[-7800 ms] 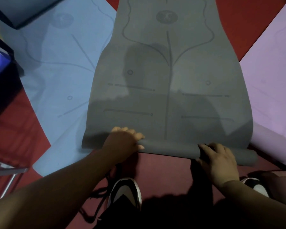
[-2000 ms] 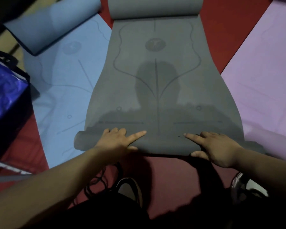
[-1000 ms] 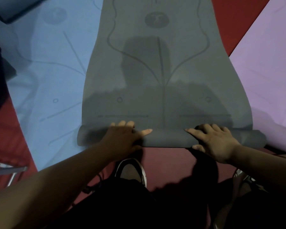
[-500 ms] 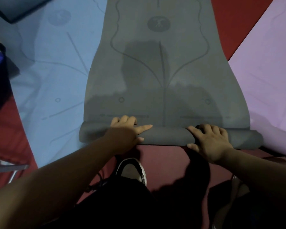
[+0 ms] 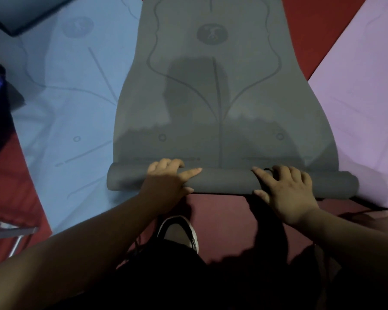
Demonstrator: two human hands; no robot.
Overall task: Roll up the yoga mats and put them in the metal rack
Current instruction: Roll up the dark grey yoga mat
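The left hand [image 5: 166, 182] and right hand [image 5: 285, 193] both grip the rolled end of the grey yoga mat [image 5: 224, 182], lying crosswise on the red floor [image 5: 222, 215] (its flat length stretches straight away, I'd say forward).

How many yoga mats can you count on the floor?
3: the grey mat in the centre, partly rolled at its near end; the blue mat to its left; the lilac mat to its right. Others may lie outside the frame.
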